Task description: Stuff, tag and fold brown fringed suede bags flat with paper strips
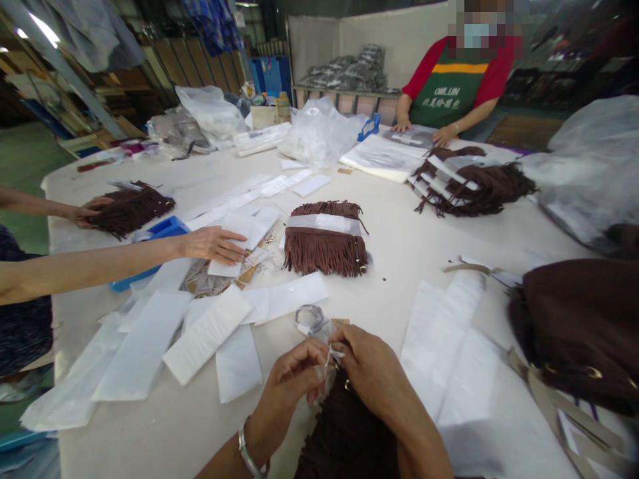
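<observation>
A dark brown fringed bag [344,432] lies at the table's near edge, below my two hands. My left hand [299,372], with a silver bracelet at its wrist, is closed in a pinch on a thin white string [329,355]. The string runs up to my right hand [374,366], whose thumb and forefinger are closed on its upper end. Small gold rings show on the bag by my right fingers. A bit of clear plastic lies under the left fingertips. Just beyond my hands sits a small grey coil [309,319].
A wrapped fringed bag [324,243] lies mid-table. White sheets [210,332] spread left, where a co-worker's hand [214,245] reaches in. Another hand [90,211] touches a brown bag. Across the table stands a person in a green apron [454,86]. A brown bag [584,326] sits right.
</observation>
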`<move>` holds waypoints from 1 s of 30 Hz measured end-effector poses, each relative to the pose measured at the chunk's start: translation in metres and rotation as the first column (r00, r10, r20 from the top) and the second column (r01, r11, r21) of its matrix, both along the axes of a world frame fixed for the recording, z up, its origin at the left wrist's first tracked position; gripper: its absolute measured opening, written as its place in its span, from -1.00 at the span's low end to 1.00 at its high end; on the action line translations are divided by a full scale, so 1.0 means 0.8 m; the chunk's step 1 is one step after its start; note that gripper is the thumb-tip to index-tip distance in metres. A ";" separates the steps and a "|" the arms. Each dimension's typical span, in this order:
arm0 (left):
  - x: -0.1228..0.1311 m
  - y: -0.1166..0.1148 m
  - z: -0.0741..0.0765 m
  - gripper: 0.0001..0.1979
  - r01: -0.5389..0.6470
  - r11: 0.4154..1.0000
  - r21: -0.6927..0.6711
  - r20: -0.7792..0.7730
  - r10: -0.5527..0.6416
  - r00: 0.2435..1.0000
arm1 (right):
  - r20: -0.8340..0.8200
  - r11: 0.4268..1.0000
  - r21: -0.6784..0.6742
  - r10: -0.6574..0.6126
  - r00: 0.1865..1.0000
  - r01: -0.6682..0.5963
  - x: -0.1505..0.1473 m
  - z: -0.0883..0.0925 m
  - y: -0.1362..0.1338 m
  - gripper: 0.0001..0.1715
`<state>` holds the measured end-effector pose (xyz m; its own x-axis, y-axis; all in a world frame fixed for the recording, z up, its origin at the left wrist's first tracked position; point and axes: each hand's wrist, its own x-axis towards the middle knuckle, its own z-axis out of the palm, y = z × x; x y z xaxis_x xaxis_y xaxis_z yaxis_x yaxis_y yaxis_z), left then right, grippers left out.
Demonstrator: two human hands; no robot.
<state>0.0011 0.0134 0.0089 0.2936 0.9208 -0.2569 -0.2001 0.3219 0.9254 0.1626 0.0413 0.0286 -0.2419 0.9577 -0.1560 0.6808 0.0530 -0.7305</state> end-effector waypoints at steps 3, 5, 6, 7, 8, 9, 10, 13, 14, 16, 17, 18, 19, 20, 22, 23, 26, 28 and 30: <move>-0.001 0.003 0.000 -0.85 0.178 0.971 -0.161 0.125 -0.159 0.979 | -0.014 1.000 -0.022 0.004 1.000 -0.004 0.002 0.002 0.001 -0.79; -0.003 0.007 -0.002 -0.83 0.261 0.930 -0.259 0.159 -0.225 0.961 | 0.007 0.999 -0.034 -0.020 1.000 0.020 0.008 0.003 0.002 -0.80; -0.004 0.008 -0.003 -0.80 0.282 0.913 -0.293 0.166 -0.242 0.956 | 0.057 0.997 -0.034 -0.065 0.996 0.067 0.012 0.004 0.002 -0.80; -0.005 0.010 -0.005 -0.77 0.289 0.904 -0.315 0.170 -0.246 0.954 | 0.142 0.990 -0.032 -0.128 0.981 0.134 0.016 0.004 0.003 -0.79; -0.007 0.011 -0.007 -0.72 0.284 0.901 -0.327 0.172 -0.239 0.956 | 0.249 0.978 -0.026 -0.192 0.949 0.205 0.020 0.004 0.003 -0.77; -0.008 0.011 -0.008 -0.67 0.272 0.903 -0.333 0.174 -0.225 0.959 | 0.353 0.965 -0.022 -0.237 0.905 0.262 0.022 0.004 0.002 -0.75; -0.010 0.011 -0.009 -0.62 0.256 0.906 -0.336 0.175 -0.207 0.963 | 0.435 0.956 -0.023 -0.255 0.864 0.294 0.023 0.004 0.002 -0.74; -0.011 0.007 -0.012 -0.46 0.173 0.931 -0.322 0.148 -0.131 0.980 | 0.468 0.967 -0.057 -0.193 0.862 0.247 0.015 0.004 0.000 -0.75; -0.010 0.005 -0.013 -0.43 0.132 0.944 -0.303 0.123 -0.099 0.987 | 0.442 0.973 -0.063 -0.174 0.880 0.224 0.010 0.004 -0.001 -0.77; -0.007 -0.001 -0.013 -0.39 0.054 0.963 -0.264 0.075 -0.035 0.997 | 0.409 0.975 -0.073 -0.161 0.898 0.208 -0.002 0.005 -0.002 -0.77; -0.006 -0.003 -0.014 -0.38 0.025 0.967 -0.255 0.060 -0.010 0.998 | 0.407 0.974 -0.077 -0.164 0.898 0.212 -0.007 0.005 -0.002 -0.75; -0.004 -0.006 -0.014 -0.36 0.004 0.967 -0.254 0.050 0.009 0.999 | 0.414 0.972 -0.076 -0.172 0.894 0.222 -0.012 0.005 -0.001 -0.72; -0.002 -0.008 -0.015 -0.34 -0.010 0.966 -0.259 0.044 0.022 0.999 | 0.427 0.970 -0.071 -0.181 0.886 0.233 -0.017 0.004 0.000 -0.70; -0.001 -0.010 -0.015 -0.33 -0.020 0.964 -0.264 0.039 0.031 0.999 | 0.447 0.968 -0.061 -0.190 0.874 0.243 -0.021 0.003 0.000 -0.69; 0.002 -0.013 -0.015 -0.31 -0.044 0.964 -0.262 0.024 0.052 0.998 | 0.502 0.965 -0.038 -0.206 0.840 0.259 -0.028 0.000 0.002 -0.70; 0.004 -0.014 -0.015 -0.30 -0.057 0.964 -0.261 0.016 0.063 0.998 | 0.527 0.965 -0.030 -0.206 0.825 0.260 -0.030 -0.002 0.004 -0.71; 0.008 -0.015 -0.013 -0.26 -0.085 0.961 -0.265 -0.007 0.086 0.996 | 0.556 0.967 -0.021 -0.201 0.806 0.256 -0.033 -0.006 0.006 -0.74; 0.011 -0.015 -0.011 -0.23 -0.097 0.963 -0.252 -0.027 0.093 0.995 | 0.526 0.967 -0.023 -0.204 0.825 0.254 -0.029 -0.008 0.008 -0.72; 0.014 -0.014 -0.009 -0.22 -0.110 0.968 -0.227 -0.049 0.101 0.994 | 0.477 0.964 -0.012 -0.227 0.849 0.264 -0.023 -0.009 0.008 -0.73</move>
<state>0.0122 0.0019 0.0019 0.1845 0.8613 -0.4735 -0.2119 0.5053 0.8365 0.1440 0.0474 0.0213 0.1189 0.9572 -0.2637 0.9261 -0.2027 -0.3181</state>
